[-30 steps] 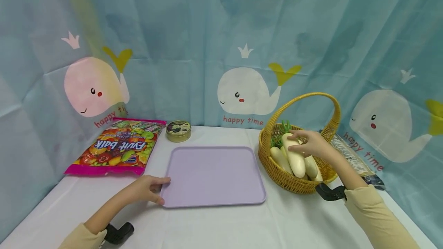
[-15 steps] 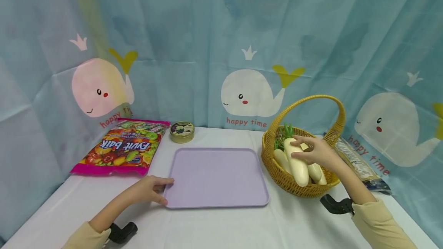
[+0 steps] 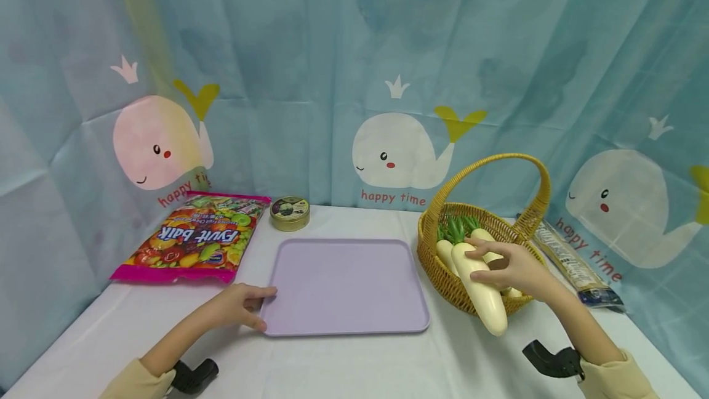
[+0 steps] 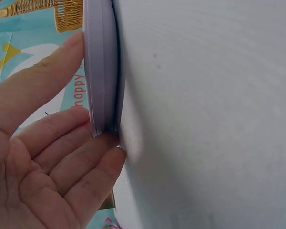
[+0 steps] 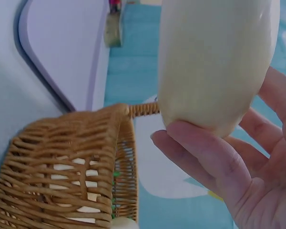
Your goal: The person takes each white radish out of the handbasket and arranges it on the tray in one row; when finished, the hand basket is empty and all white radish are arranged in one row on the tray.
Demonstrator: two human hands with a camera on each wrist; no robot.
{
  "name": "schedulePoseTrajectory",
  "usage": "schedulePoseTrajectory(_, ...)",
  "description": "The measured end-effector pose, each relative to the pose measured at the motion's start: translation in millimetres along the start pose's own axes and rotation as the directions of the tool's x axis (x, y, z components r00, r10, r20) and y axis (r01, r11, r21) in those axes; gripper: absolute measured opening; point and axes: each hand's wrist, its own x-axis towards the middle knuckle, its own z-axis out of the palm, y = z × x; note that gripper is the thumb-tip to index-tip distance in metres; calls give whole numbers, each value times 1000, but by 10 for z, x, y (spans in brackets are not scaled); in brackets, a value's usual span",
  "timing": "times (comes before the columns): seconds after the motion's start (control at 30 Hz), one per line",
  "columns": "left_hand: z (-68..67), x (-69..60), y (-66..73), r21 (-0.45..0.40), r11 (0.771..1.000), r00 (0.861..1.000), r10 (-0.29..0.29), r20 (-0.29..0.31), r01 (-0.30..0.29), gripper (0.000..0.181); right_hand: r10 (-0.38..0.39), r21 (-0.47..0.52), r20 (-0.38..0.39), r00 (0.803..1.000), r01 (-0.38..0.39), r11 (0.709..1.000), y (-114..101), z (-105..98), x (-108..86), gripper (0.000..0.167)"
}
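My right hand grips a white radish with green leaves, pinching its body between thumb and fingers. The radish slants over the front rim of a wicker basket, its thick end toward me. In the right wrist view, that pale smooth radish fills the upper right above my fingers. More white radishes lie in the basket, partly hidden by the held one and my hand. My left hand holds the front left corner of a lilac tray, thumb and fingers about its rim.
A bag of fruit candy lies at the back left, beside a small round gold tin. The basket's tall handle arches above the radishes. Behind the basket lies a long printed packet. A whale-print curtain backs the white-covered table.
My right hand has drawn the radish toward me, from inside the basket to over its front rim, and its leaves now show. The left hand stays on the tray.
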Motion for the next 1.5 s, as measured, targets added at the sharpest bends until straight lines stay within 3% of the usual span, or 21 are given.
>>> schedulePoseTrajectory(0.27,-10,6,-6,-29,1000,1000,4,4,-4,69,-107,24,57,993,106,994,-25,74,-81,26)
schedulePoseTrajectory(0.6,-21,-14,-2,-50,999,1000,11,10,-11,69,-249,32,121,961,247,969,-109,219,-143,19)
schedulePoseTrajectory(0.8,-31,-31,13,-61,998,1000,0,13,1,69,-219,39,103,970,216,976,-150,356,6,18)
schedulePoseTrajectory(1.13,-20,11,-17,-97,995,998,30,47,-25,72,-161,44,81,984,158,986,-204,667,349,27)
schedulePoseTrajectory(1.5,-17,13,-34,-88,995,999,45,30,-42,72,-98,181,71,993,84,980,-318,981,728,32)
